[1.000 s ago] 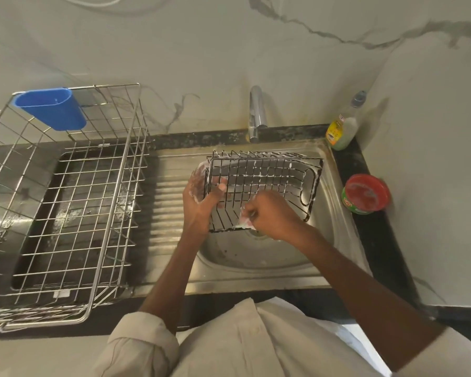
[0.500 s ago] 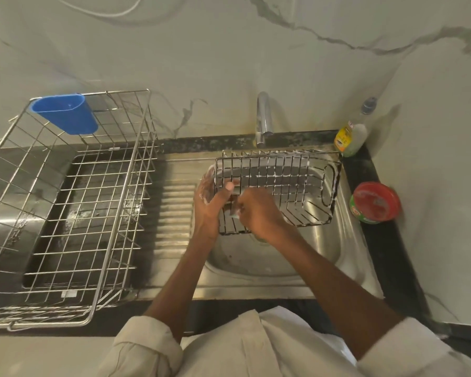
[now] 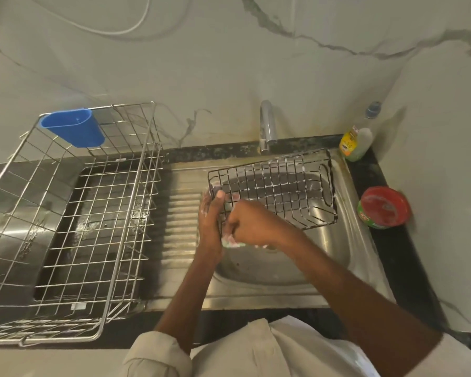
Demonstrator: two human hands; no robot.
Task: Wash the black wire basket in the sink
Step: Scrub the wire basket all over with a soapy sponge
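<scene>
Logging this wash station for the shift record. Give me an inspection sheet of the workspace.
Surface: steel sink with ribbed drainboard, dark counter edge.
Job's things: black wire basket, soapy, tilted over the bowl; pale scrubber.
Clutter: steel dish rack with blue cup; soap bottle; red tub.
Hands: left hand grips the basket's left end; right hand holds the scrubber.
Cables: white cord on the wall.
Surroundings: marble wall, tap, no water seen running.
</scene>
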